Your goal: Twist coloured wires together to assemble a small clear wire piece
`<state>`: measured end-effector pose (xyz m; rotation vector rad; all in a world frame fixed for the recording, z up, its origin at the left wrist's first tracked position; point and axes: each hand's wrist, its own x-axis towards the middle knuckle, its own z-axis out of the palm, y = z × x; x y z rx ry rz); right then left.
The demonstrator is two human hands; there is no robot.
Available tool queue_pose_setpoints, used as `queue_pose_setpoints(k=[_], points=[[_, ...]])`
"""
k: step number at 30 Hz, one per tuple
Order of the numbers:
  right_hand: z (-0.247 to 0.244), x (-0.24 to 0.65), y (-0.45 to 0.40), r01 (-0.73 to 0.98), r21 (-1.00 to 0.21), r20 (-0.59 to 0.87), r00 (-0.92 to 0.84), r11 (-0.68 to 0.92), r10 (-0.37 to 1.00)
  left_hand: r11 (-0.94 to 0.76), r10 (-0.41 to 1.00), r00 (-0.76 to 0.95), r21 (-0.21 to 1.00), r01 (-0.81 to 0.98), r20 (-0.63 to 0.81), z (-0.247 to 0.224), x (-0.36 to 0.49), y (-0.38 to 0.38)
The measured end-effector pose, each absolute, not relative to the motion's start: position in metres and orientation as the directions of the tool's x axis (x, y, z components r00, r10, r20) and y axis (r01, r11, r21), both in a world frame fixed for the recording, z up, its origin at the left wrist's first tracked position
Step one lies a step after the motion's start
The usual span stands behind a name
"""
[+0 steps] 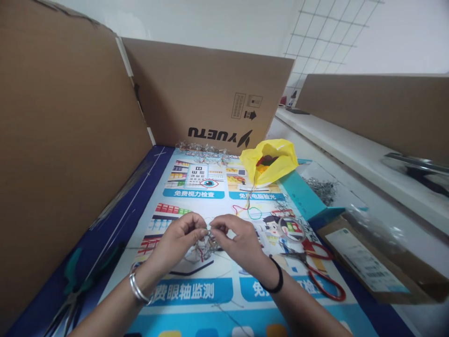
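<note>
Over the printed poster sheet (194, 309), my left hand (185, 231) and my right hand (240, 236) meet, thumbs and fingers pinched together. Between them is a small tangle of thin wire (207, 248) with a bit of red in it. Fingertips cover its upper part, so I cannot make out its full shape. A silver bangle circles my left wrist, a black band my right. Red-handled scissors (322, 271) lie partly open right of my right hand, beside a clear ring like a tape roll (291, 229).
Green-handled pliers (79, 285) rest at front left, near straight wires (121, 199). Farther back are wire pieces (206, 152) and a yellow bag (280, 161) trailing coloured threads (250, 210). A teal box (305, 199) and brown package (372, 262) stand right. Cardboard walls (206, 89) rise behind and left.
</note>
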<state>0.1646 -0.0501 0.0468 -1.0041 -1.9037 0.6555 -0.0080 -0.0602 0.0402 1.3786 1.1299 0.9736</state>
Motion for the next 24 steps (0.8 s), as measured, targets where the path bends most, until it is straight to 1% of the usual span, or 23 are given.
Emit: queue_pose_setpoints(k=[3, 5, 7, 9, 13, 18, 20, 24], points=[[0.0443, 0.1628, -0.0504, 0.339, -0.828, 0.356, -0.298, 0.446, 0.886, 0.017, 0.982, 0.189, 0.997, 0.076, -0.031, 0.0428, -0.0067, -0.0617], [0.0423, 0.1621, -0.0505, 0.332, -0.841, 0.330, -0.311, 0.428, 0.891, 0.026, 0.986, 0.165, 0.998, 0.063, -0.036, 0.0438, -0.0057, -0.0625], [0.0414, 0.1618, -0.0506, 0.353, -0.812, 0.365, -0.316, 0.465, 0.876, 0.035, 0.986, 0.162, 0.998, 0.051, -0.043, 0.0435, -0.0052, -0.0627], [0.0414, 0.1620, -0.0507, 0.376, -0.757, 0.426, -0.337, 0.535, 0.840, 0.037, 0.984, 0.173, 0.998, 0.046, -0.045, 0.0425, -0.0054, -0.0622], [0.0408, 0.1631, -0.0499, 0.358, -0.676, 0.510, -0.403, 0.643, 0.760, 0.032, 0.980, 0.191, 0.996, 0.083, -0.047, 0.0415, -0.0070, -0.0611], [0.0394, 0.1646, -0.0497, 0.360, -0.604, 0.543, -0.467, 0.711, 0.698, 0.014, 0.978, 0.204, 0.988, 0.151, -0.045, 0.0423, -0.0083, -0.0615], [0.0407, 0.1649, -0.0504, 0.383, -0.600, 0.518, -0.482, 0.702, 0.706, 0.003, 0.975, 0.217, 0.987, 0.164, -0.039, 0.0427, -0.0087, -0.0617], [0.0449, 0.1633, -0.0521, 0.406, -0.660, 0.471, -0.432, 0.632, 0.769, 0.007, 0.954, 0.297, 0.990, 0.140, -0.049, 0.0432, -0.0095, -0.0608]])
